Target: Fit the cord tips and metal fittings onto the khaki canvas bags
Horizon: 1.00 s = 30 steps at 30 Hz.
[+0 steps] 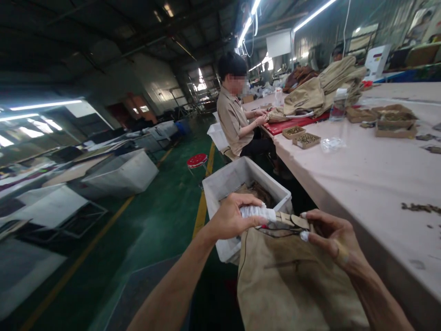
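In the head view, the left hand [230, 219] is closing its fingers around a small white tool [257, 212], gripping it with the thumb on top. The right hand [330, 234] is pinching the top edge of a tan garment [292, 280] between thumb and fingertips, just beside the tool's tip. A thin dark thread [279, 230] is running between the two hands over a tan tab at the garment's edge. The garment is hanging down in front of the person, beside the pale desk [361, 170]. A white bin [241, 177] holding brown fabric is standing on the green floor just beyond the hands. Farther along the desk, a seated co-worker [236, 117] is handling tan cloth near small trays of metal parts [306, 139].
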Tool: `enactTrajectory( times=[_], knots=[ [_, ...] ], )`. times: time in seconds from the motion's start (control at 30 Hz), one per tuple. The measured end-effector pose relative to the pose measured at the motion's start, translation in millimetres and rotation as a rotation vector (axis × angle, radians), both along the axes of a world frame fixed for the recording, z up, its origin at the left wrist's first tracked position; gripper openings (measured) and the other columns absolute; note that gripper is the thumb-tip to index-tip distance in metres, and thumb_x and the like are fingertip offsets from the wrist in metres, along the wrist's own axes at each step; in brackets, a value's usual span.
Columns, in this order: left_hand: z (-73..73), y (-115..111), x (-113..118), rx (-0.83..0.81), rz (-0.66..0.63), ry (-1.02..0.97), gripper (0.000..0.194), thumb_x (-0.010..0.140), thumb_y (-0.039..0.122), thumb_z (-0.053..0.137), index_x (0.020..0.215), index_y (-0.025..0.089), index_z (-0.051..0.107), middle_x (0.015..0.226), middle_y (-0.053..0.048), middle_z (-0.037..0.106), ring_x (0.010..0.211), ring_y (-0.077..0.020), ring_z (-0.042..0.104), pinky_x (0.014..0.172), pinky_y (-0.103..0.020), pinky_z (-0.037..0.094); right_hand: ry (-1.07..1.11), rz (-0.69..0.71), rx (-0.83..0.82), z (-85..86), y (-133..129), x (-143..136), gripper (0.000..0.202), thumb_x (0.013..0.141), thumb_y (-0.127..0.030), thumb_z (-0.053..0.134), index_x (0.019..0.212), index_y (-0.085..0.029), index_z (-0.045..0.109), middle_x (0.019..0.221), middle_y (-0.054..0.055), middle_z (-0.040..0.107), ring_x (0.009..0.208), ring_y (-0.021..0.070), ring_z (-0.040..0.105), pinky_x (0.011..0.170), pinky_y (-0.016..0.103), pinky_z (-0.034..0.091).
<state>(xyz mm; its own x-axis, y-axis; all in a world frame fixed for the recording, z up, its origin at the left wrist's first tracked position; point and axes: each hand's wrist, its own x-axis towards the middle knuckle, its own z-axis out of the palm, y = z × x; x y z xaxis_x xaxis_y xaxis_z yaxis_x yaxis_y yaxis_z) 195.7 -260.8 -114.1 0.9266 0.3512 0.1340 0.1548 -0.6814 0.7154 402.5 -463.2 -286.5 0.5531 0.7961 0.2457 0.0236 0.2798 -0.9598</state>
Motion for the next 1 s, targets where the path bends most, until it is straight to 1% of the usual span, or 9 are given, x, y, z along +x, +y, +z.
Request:
enactTrajectory(
  times=[0.13, 0.23, 0.4, 0.5, 0.6, 0.7, 0.8, 0.93, 1.0],
  knots=[
    [-5.4, 5.4, 1.8, 0.032, 0.007, 0.025, 0.040, 0.081, 0.044, 0.084, 0.105, 0.013, 0.077, 0.093, -0.006, 0.072, 0.077, -0.0157, 0.060, 0.067, -0.027, 0.042, -0.038, -0.018, 0.005, -1.4, 5.0, -0.4, 0.043, 0.076, -0.037, 0.088, 0.114, -0.021, 0.074, 0.124, 0.011, 0.070, 0.111, 0.0290, 0.065, 0.092, 0.038, 0.055],
    [-7.8, 9.8, 1.2, 0.055, 0.013, 0.050, 0.036, 0.080, 0.039, 0.084, 0.103, 0.012, 0.076, 0.089, -0.004, 0.068, 0.073, -0.0136, 0.055, 0.064, -0.026, 0.038, -0.052, -0.035, 0.022, -2.9, 8.7, -2.0, 0.041, 0.077, -0.038, 0.087, 0.111, -0.021, 0.075, 0.120, 0.011, 0.071, 0.111, 0.0290, 0.065, 0.091, 0.038, 0.055],
    [-16.5, 11.0, 0.2, 0.067, -0.005, 0.221, 0.027, 0.074, 0.023, 0.083, 0.098, 0.014, 0.073, 0.093, -0.004, 0.069, 0.084, -0.0182, 0.062, 0.076, -0.028, 0.047, -0.054, -0.036, 0.059, -10.0, 14.6, -5.7, 0.035, 0.077, -0.037, 0.087, 0.107, -0.022, 0.076, 0.116, 0.010, 0.072, 0.109, 0.0285, 0.066, 0.094, 0.039, 0.053],
    [-29.3, 0.6, 6.2, 0.047, -0.017, 0.259, 0.035, 0.076, 0.028, 0.082, 0.107, 0.015, 0.072, 0.094, -0.005, 0.070, 0.084, -0.0200, 0.063, 0.077, -0.030, 0.050, -0.051, -0.015, 0.046, -11.5, 18.2, -10.5, 0.032, 0.077, -0.038, 0.087, 0.102, -0.021, 0.076, 0.112, 0.010, 0.072, 0.106, 0.0280, 0.066, 0.091, 0.039, 0.053],
    [-50.8, -16.2, 16.7, -0.033, -0.013, 0.207, 0.050, 0.078, 0.039, 0.083, 0.120, 0.014, 0.071, 0.099, -0.008, 0.072, 0.086, -0.0217, 0.065, 0.076, -0.031, 0.050, -0.037, 0.009, 0.035, -11.1, 20.9, -17.0, 0.031, 0.079, -0.040, 0.086, 0.101, -0.020, 0.075, 0.108, 0.010, 0.072, 0.103, 0.0277, 0.066, 0.088, 0.039, 0.054],
    [-76.2, -29.7, 24.9, -0.105, 0.046, 0.177, 0.039, 0.079, 0.039, 0.082, 0.110, 0.015, 0.078, 0.095, -0.007, 0.074, 0.085, -0.0224, 0.064, 0.076, -0.031, 0.049, -0.024, 0.013, 0.064, -12.6, 21.6, -21.2, 0.034, 0.079, -0.042, 0.085, 0.104, -0.021, 0.074, 0.110, 0.010, 0.072, 0.104, 0.0283, 0.066, 0.089, 0.040, 0.055],
    [-96.8, -34.2, 27.1, -0.251, 0.114, 0.127, 0.029, 0.077, 0.036, 0.082, 0.096, 0.014, 0.079, 0.085, -0.005, 0.072, 0.080, -0.0212, 0.063, 0.072, -0.030, 0.046, -0.052, 0.022, 0.074, -16.4, 20.6, -20.7, 0.036, 0.081, -0.041, 0.084, 0.109, -0.022, 0.073, 0.114, 0.011, 0.071, 0.108, 0.0290, 0.066, 0.093, 0.040, 0.055],
    [-110.9, -33.5, 24.7, -0.523, 0.148, 0.034, 0.035, 0.071, 0.040, 0.088, 0.088, 0.012, 0.076, 0.082, -0.005, 0.069, 0.078, -0.0196, 0.061, 0.073, -0.029, 0.045, -0.180, 0.060, 0.006, -24.5, 18.3, -17.1, 0.036, 0.085, -0.036, 0.078, 0.117, -0.021, 0.071, 0.113, 0.010, 0.072, 0.104, 0.0277, 0.068, 0.088, 0.038, 0.055],
    [-113.1, -34.8, 22.8, -0.576, 0.160, 0.018, 0.037, 0.071, 0.042, 0.089, 0.087, 0.011, 0.075, 0.082, -0.005, 0.069, 0.077, -0.0189, 0.060, 0.072, -0.029, 0.045, -0.229, 0.062, -0.024, -30.5, 17.5, -16.3, 0.037, 0.087, -0.034, 0.076, 0.122, -0.022, 0.070, 0.114, 0.009, 0.072, 0.104, 0.0272, 0.068, 0.090, 0.038, 0.055]
  ],
)
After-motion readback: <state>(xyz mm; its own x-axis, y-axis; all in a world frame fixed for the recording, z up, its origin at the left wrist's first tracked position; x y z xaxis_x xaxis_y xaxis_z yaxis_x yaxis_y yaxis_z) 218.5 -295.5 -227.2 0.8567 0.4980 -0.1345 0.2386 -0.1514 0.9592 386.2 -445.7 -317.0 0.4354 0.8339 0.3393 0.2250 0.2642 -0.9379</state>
